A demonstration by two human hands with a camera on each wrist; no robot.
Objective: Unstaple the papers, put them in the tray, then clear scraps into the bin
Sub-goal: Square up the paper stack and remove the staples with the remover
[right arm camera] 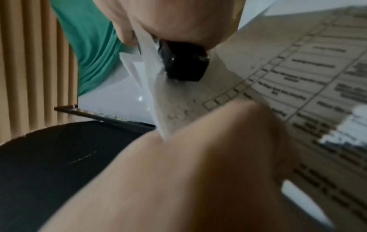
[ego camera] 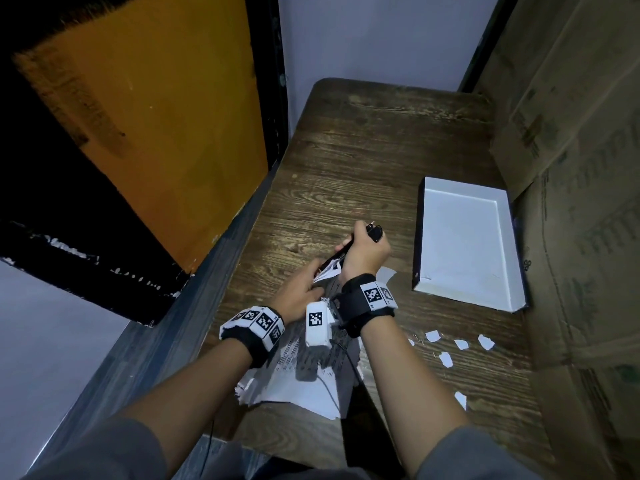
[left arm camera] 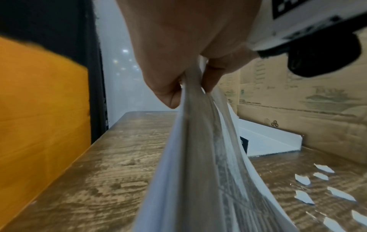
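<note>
The papers (ego camera: 304,372) — a printed stack with a form of boxes and lines on the top sheet — are lifted at their far corner above the near part of the wooden table (ego camera: 346,161), the rest trailing down toward the table edge. The left hand (ego camera: 298,296) pinches that raised corner, thumb on one side and fingers on the other, as the left wrist view shows edge-on. The right hand (ego camera: 363,254) is curled round a black staple remover (ego camera: 375,233), whose working end meets the same corner just beside the left fingers; the right wrist view shows the black tool head (right arm camera: 184,64) against folded-up sheet corners. To the right of the hands, well apart from the stack, a shallow white tray (ego camera: 512,251) with a dark outer rim lies flat on the table. Torn white scraps (ego camera: 446,358) are scattered on the wood near the tray's near end — several small pieces, apart from each other. Cardboard boxes (ego camera: 571,168) stand along the table's right side.
</note>
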